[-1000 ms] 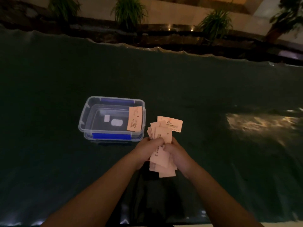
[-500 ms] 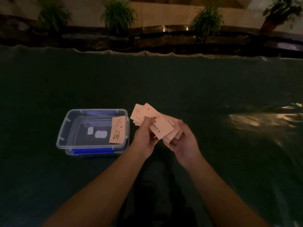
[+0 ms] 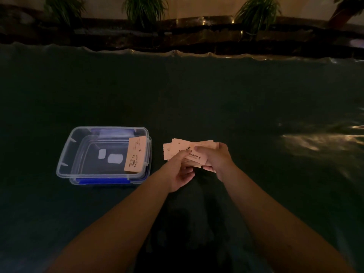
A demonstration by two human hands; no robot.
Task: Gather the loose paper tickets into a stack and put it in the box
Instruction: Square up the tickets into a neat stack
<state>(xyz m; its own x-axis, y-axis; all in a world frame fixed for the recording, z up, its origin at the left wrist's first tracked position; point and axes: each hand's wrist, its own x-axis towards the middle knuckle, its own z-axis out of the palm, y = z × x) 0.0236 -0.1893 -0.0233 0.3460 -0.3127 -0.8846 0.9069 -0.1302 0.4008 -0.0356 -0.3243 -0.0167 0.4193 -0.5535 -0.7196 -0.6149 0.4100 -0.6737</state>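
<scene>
Between the hands and the open box (image 3: 65, 154) the dark counter (image 3: 216, 99) lies bare. The box has no lid on; only 1 ticket (image 3: 136, 155) leans against its right inner wall, narrowing that side. To the right and beyond, the counter is unobstructed up to the plants (image 3: 145, 8).

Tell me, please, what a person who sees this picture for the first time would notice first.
First, the pale tickets, fanned and held by the left hand and right hand at the centre, bright against the dark table. Next, left of them, the clear box with one ticket leaning inside its right wall.
</scene>
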